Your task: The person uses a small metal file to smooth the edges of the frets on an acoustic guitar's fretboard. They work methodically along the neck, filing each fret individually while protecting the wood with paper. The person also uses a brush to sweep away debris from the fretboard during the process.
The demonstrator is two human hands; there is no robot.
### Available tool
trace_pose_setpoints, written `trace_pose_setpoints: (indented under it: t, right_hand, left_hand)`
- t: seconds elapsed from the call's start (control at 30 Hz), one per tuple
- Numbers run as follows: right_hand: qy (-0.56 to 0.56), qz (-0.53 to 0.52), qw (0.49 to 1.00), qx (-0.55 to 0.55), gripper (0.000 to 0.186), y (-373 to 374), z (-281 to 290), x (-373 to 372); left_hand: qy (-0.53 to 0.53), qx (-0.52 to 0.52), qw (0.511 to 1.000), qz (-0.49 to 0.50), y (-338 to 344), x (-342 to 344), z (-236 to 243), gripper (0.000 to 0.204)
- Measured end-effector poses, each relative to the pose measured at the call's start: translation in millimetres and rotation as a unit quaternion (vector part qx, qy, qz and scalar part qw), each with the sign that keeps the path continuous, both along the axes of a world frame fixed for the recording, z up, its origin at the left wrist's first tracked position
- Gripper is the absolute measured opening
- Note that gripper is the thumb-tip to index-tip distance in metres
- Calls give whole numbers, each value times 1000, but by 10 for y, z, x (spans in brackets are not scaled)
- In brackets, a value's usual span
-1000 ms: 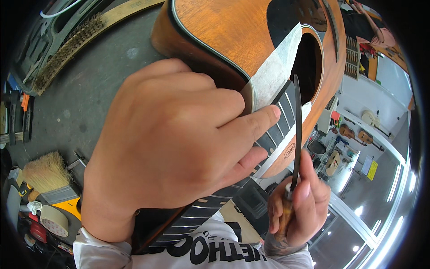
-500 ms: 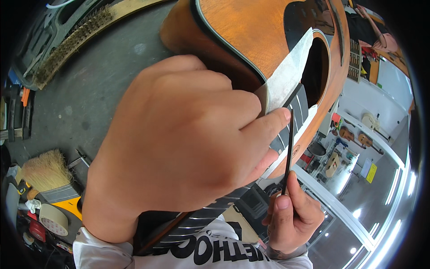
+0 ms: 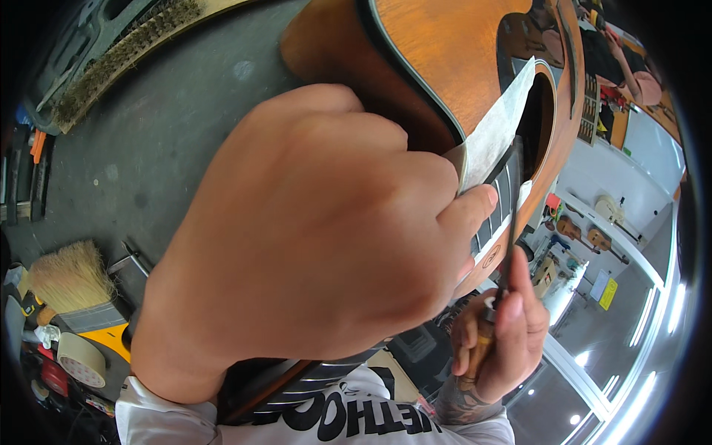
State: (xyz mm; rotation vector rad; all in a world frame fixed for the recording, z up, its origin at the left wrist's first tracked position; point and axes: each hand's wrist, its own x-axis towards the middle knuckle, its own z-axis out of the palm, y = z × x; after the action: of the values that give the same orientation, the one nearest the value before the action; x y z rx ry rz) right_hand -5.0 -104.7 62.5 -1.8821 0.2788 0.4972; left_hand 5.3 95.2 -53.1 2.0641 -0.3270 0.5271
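Note:
An acoustic guitar with an orange-brown top (image 3: 434,44) lies with its neck running toward me. My left hand (image 3: 326,222) is closed over the neck, one fingertip pressed on the dark fretboard (image 3: 486,230); its other fingers are curled and partly hidden. My right hand (image 3: 523,319) grips a slim dark file (image 3: 514,204) by its wooden handle (image 3: 480,348), index finger stretched along the metal. The blade lies along the fretboard's right edge, its tip near the soundhole (image 3: 540,111). Pale masking tape (image 3: 493,133) covers the top beside the fretboard.
On the grey bench (image 3: 185,126) at left are a broad bristle brush (image 3: 70,274), a tape roll (image 3: 81,360) and a long, narrow brush (image 3: 122,55). Another person (image 3: 630,67) is at the far right. Small guitars (image 3: 569,226) hang beyond the glass partition.
My right hand has pushed the file forward along the fretboard edge toward the soundhole, and its wooden handle now shows. My left hand keeps its grip; the view has shifted slightly.

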Motion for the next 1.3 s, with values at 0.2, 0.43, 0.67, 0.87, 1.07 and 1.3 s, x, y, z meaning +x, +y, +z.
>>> trace_pose_setpoints:
  t: [0.2,0.43,0.67,0.87,1.07,1.3]
  right_hand:
    - [-110,124,976,-144,38,-185,-14,-141]
    - [-190,236,918,-254,39,-309,-77,-188]
    - [-108,164,963,-187,39,-169,-88,-85]
    - [-68,102,991,-58,43,-147,9,-39]
    - [-173,251,926,-221,41,-354,-26,-160]
    - [-249,319,860,-311,42,-271,-41,-161]
  left_hand:
    - [-7,-11,1000,6,-10,-5,-43,49]
    - [-10,-18,1000,-2,-64,30,-118,49]
    - [-10,-24,1000,8,-107,27,-182,50]
    - [-11,-31,999,17,-159,10,-216,51]
    - [-5,-35,999,14,-199,18,-241,52]
    - [1,-37,999,10,-233,35,-263,53]
